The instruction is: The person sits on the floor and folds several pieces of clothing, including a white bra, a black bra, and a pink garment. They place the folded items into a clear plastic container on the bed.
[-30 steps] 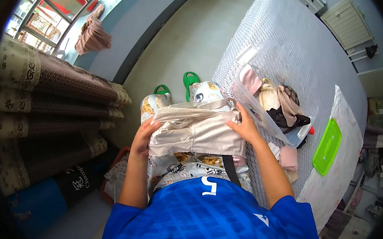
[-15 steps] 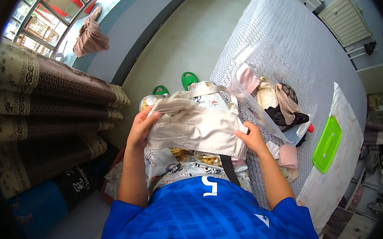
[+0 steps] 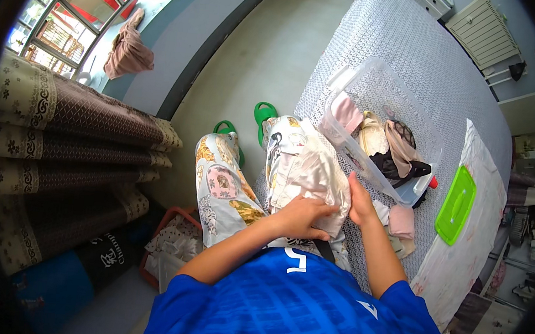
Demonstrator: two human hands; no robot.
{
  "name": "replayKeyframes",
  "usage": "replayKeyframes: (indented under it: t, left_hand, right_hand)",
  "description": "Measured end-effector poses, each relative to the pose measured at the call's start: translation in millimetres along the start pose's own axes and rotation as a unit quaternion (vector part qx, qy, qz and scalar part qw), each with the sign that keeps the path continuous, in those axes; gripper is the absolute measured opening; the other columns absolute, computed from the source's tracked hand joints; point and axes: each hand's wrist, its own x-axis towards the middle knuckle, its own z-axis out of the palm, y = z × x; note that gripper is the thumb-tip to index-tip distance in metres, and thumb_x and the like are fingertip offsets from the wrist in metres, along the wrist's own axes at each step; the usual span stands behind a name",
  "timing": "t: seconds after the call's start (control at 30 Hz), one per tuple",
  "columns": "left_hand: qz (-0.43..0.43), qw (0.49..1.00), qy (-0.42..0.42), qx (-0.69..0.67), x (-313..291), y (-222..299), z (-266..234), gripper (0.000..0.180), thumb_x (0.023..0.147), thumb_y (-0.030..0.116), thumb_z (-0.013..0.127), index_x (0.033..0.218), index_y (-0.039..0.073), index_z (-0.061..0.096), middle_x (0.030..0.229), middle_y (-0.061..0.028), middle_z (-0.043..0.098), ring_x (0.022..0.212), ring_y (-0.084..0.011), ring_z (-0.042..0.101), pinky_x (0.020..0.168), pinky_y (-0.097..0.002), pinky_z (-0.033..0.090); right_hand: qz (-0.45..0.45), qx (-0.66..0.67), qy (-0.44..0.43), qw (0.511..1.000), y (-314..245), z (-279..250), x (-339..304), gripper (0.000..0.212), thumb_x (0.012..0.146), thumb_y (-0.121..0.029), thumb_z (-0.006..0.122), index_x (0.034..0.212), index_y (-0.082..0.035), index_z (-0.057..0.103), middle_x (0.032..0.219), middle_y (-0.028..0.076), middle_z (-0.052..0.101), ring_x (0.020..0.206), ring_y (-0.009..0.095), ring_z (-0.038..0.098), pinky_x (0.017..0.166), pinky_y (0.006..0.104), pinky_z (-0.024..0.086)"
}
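Observation:
A cream bra (image 3: 317, 171) lies bunched and partly doubled over on my right thigh. Across its near part rests my left hand (image 3: 304, 217), open, with fingers stretched over the cloth and thumb apart. My right hand (image 3: 360, 202) stands on edge against the bra's right side, its fingers extended and open. Just beyond, a clear plastic bin (image 3: 369, 156) on the bed holds pink, cream, tan and black underwear (image 3: 401, 149). Beside the bin's near corner sits a folded pink cloth (image 3: 401, 221).
The patterned bed cover (image 3: 379, 25) spreads on the right, with a bright green lid (image 3: 456, 204) on a pale cloth (image 3: 454, 276). A red-rimmed basket of cloth (image 3: 173, 241) stands on the floor at left, near brown curtains (image 3: 74, 152). Green slippers (image 3: 264, 115) are on my feet.
The bra was stretched between both hands over my lap; now it is gathered on my right thigh. My left hand has swung right across it, and the strap no longer shows.

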Motion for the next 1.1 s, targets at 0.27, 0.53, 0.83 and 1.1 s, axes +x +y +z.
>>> replayKeyframes:
  t: [0.27, 0.53, 0.83, 1.1]
  left_hand:
    - [-0.054, 0.981, 0.074, -0.174, -19, -15, -47, 0.053, 0.077, 0.018, 0.074, 0.126, 0.008, 0.056, 0.118, -0.0124, 0.06, 0.105, -0.0244, 0.059, 0.092, -0.0366, 0.044]
    - [0.012, 0.988, 0.111, 0.108, -29, 19, -101, 0.092, 0.062, 0.042, 0.081, 0.139, 0.012, 0.042, 0.135, -0.0153, 0.047, 0.125, -0.0299, 0.043, 0.101, -0.041, 0.029]
    - [0.0, 0.992, 0.092, -0.082, -27, 53, -94, 0.04, 0.066, 0.004, 0.067, 0.106, 0.006, 0.063, 0.097, -0.0145, 0.066, 0.092, -0.0339, 0.063, 0.08, -0.0385, 0.049]
    - [-0.02, 0.948, 0.299, -0.11, -9, 49, -91, 0.048, 0.069, 0.013, 0.079, 0.111, -0.002, 0.06, 0.102, -0.0127, 0.064, 0.094, -0.0237, 0.061, 0.084, -0.0327, 0.047]
  right_hand:
    - [-0.145, -0.35, -0.026, 0.925, 7, 6, 3, 0.031, 0.081, -0.008, 0.065, 0.11, 0.002, 0.059, 0.1, 0.009, 0.066, 0.089, 0.015, 0.062, 0.078, 0.0277, 0.048]
    - [-0.426, -0.567, -0.188, 0.68, -36, 74, -55, 0.028, 0.065, -0.001, 0.066, 0.093, -0.005, 0.064, 0.094, 0.01, 0.061, 0.082, 0.031, 0.061, 0.069, 0.0374, 0.049]
    - [-0.27, -0.447, -0.232, 0.821, -37, 75, -61, 0.075, 0.072, -0.007, 0.076, 0.137, -0.003, 0.039, 0.144, 0.017, 0.036, 0.131, 0.028, 0.04, 0.108, 0.0377, 0.032]
    - [-0.317, -0.195, -0.123, 0.92, -47, -8, -68, 0.063, 0.072, 0.002, 0.073, 0.129, -0.008, 0.048, 0.118, 0.003, 0.057, 0.104, 0.014, 0.056, 0.086, 0.0296, 0.048]
